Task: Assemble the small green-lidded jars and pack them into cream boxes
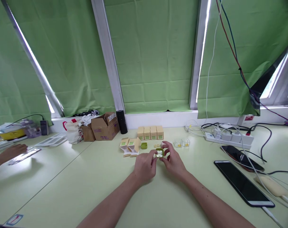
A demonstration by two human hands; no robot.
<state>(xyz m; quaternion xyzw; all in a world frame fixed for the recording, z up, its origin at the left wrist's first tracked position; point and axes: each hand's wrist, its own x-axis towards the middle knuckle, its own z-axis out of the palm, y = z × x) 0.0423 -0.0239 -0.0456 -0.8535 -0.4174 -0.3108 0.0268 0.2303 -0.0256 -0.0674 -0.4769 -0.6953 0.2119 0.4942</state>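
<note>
Over the middle of the table, a small green square box (159,153) with a white insert is between my hands. My left hand (146,165) pinches its left side with thumb and forefinger. Curled round the right side, my right hand (173,161) holds it with fingers and thumb. A second green box piece (144,145) lies just beyond my left hand. Tiny yellowish pieces (156,145) lie behind the held box. Two open kraft cartons (130,146) lie to the left, and clear containers with yellow bits (182,143) sit to the right.
Several closed kraft boxes (150,133) stand in a row at the back. A cardboard box (105,126) and black cylinder (121,122) stand back left. Phones (243,183), cables and a power strip (229,139) lie right. Another person's hand (13,152) is far left.
</note>
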